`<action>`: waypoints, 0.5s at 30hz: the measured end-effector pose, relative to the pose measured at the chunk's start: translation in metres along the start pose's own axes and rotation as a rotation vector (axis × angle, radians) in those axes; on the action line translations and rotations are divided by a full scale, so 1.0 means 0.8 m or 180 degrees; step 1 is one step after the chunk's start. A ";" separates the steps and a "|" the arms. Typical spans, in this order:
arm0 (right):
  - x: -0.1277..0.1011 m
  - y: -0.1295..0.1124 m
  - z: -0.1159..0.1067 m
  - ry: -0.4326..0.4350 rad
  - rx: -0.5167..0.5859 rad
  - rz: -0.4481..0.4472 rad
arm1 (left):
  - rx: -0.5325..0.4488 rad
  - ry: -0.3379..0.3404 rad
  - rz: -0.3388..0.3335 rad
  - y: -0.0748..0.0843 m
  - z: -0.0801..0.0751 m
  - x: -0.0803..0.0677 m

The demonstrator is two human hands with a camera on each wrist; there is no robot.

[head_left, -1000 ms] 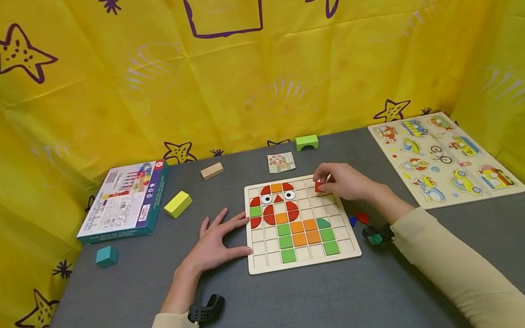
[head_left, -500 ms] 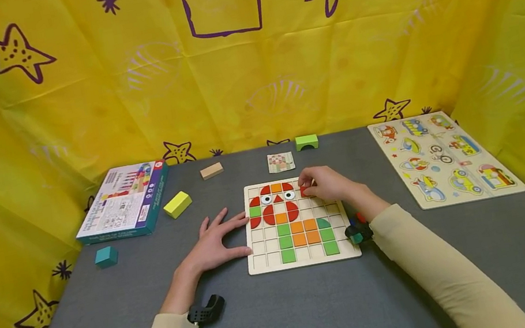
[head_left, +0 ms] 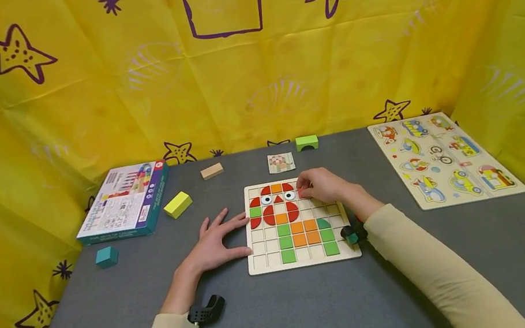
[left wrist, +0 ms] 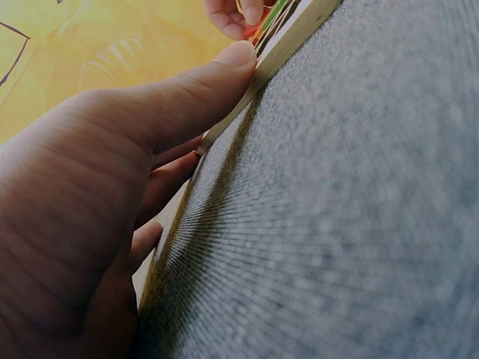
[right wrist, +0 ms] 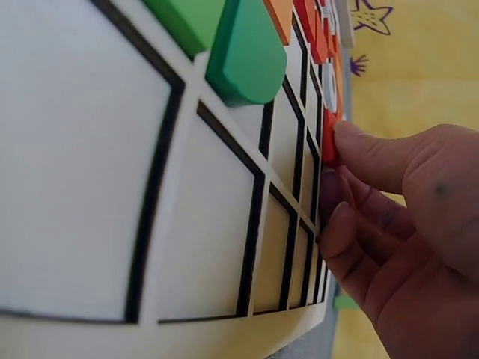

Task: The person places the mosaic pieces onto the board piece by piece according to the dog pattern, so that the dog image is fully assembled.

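A small red piece [right wrist: 328, 138] is pinched by the curled fingers of the right hand [head_left: 321, 186] over the upper right cells of the wooden grid board [head_left: 346, 252], apparently touching the board, though this is partly hidden. The left hand [head_left: 213, 246] is laid flat on the grey table [head_left: 294, 316], fingers straight, thumb pressed against the board's left edge.

Left hand [left wrist: 90, 202] seen close, filling left half of view; thumb [left wrist: 202, 82] extended along edge of wooden board [left wrist: 288, 41], tip touching it. Fingers [left wrist: 168, 179] tucked under thumb, laid against board's side. Grey felt-like table surface [left wrist: 337, 224] occupying right half. At top, fingertips of right hand [left wrist: 232, 13] shown over board, at coloured pieces [left wrist: 271, 19]. Yellow backdrop [left wrist: 97, 45] visible behind.
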State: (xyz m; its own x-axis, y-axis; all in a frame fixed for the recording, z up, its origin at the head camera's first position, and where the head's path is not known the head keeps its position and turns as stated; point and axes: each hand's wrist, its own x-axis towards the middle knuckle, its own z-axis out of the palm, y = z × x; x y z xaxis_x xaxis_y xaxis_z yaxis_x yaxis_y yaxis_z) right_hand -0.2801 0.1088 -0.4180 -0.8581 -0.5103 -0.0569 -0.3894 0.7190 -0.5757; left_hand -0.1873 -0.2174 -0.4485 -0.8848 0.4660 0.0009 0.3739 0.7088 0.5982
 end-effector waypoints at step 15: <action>-0.001 -0.002 0.000 0.0021 -0.0042 0.0058 | 0.0007 0.0005 -0.0021 -0.002 0.000 0.000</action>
State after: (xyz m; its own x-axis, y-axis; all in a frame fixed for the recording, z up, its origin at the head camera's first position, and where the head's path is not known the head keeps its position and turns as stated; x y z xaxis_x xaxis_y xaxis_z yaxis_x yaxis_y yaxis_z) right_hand -0.2788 0.1076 -0.4171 -0.8673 -0.4939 -0.0618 -0.3780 0.7343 -0.5639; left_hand -0.1880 -0.2181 -0.4496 -0.8876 0.4605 -0.0016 0.3688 0.7129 0.5965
